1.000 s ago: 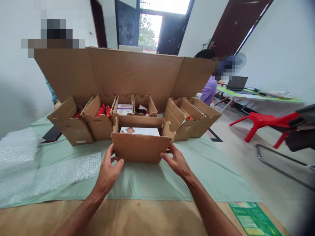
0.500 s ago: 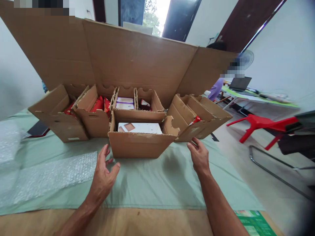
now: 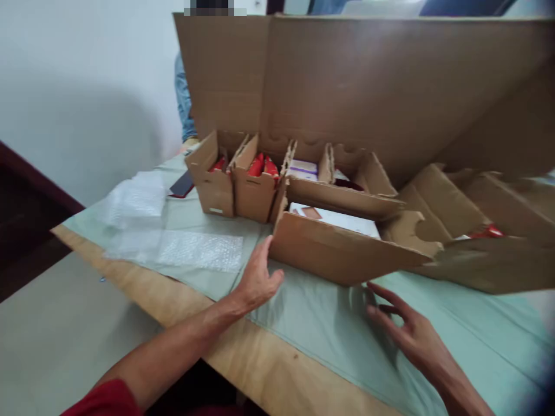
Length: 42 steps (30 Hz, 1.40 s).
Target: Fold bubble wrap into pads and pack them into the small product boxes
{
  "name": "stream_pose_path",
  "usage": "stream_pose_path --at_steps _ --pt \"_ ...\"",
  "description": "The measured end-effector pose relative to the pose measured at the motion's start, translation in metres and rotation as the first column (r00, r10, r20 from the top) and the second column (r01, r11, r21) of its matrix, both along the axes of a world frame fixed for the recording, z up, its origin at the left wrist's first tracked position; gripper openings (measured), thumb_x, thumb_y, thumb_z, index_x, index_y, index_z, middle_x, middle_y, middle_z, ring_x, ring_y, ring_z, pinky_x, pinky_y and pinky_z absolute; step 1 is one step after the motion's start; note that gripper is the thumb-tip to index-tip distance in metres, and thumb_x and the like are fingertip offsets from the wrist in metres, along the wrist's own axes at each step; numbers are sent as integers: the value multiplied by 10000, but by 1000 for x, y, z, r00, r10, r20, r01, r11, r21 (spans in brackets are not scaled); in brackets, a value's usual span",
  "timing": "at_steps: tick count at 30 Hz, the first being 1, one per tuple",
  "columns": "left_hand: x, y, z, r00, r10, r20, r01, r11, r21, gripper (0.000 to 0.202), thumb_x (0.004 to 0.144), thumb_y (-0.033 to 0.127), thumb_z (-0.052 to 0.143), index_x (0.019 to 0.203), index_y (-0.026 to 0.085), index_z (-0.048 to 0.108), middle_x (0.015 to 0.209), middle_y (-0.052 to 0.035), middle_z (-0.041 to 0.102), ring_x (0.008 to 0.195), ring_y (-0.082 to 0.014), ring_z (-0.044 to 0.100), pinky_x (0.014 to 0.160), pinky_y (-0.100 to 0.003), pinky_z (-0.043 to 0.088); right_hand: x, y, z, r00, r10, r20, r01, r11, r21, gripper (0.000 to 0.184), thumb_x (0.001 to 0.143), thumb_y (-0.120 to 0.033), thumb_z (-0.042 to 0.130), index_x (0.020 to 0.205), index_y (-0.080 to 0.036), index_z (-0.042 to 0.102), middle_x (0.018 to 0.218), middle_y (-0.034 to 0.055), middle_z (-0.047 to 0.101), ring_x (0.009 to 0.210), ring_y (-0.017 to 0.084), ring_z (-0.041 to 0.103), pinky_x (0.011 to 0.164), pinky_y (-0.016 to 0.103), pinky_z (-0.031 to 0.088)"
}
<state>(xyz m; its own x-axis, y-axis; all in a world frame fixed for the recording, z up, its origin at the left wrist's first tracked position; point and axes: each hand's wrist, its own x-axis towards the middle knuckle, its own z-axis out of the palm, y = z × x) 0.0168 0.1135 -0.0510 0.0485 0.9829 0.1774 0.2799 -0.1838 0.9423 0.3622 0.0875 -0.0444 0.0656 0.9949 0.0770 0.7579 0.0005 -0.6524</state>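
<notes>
Against the cardboard box (image 3: 338, 254), perhaps, left hand (image 3: 255, 280); right hand (image 3: 411, 338) near.

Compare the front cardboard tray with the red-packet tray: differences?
The front cardboard tray holds a flat white box; the red-packet tray holds red packets. The front tray lies broadside by the left hand; the red-packet tray sits farther back, narrow end forward. Both are open-topped brown cardboard.
</notes>
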Motion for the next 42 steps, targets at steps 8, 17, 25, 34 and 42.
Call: stream_pose_path --at_steps 8,17,25,34,42 --pt "-44 -52 34 985 4 -174 23 987 158 631 837 217 592 1452 131 481 1460 -181 572 1389 -315 502 1180 -555 399 -99 -27 8 916 302 266 -355 917 184 339 975 -472 520 989 -264 787 948 74 812 820 280 774 708 421 639" --pt "-119 -125 11 963 82 -256 -35 982 184 303 877 130 560 1135 192 708 1072 -73 776 1019 -215 725 909 -375 599 -280 41 -12 713 560 421 -692 657 298 274 931 -158 593 1161 -186 739 1292 154 710 1130 311 679 887 460 571" --pt "-140 -130 19 943 289 -163 -228 921 316 233 931 149 562 1081 234 720 983 -50 779 929 -189 743 819 -309 618 -262 22 33 830 533 167 -546 714 437 228 1021 -295 524 1029 -253 748 1131 85 776 1035 262 723 901 438 540" --pt "-112 -139 28 940 268 -211 -134 859 494 274 914 55 560 1095 228 669 974 -47 724 947 -184 703 859 -319 596 -108 -90 56 991 44 -126 -23 986 164 262 924 -531 598 881 -313 738 1025 61 799 969 306 759 892 457 627" --pt "-71 -132 23 868 98 -486 151 881 448 304 897 95 599 1171 223 628 1220 -116 628 1170 -268 604 993 -466 550 -47 -144 19 999 36 -39 -36 999 -5 328 865 -556 619 837 -252 740 912 71 793 867 269 764 806 383 620"
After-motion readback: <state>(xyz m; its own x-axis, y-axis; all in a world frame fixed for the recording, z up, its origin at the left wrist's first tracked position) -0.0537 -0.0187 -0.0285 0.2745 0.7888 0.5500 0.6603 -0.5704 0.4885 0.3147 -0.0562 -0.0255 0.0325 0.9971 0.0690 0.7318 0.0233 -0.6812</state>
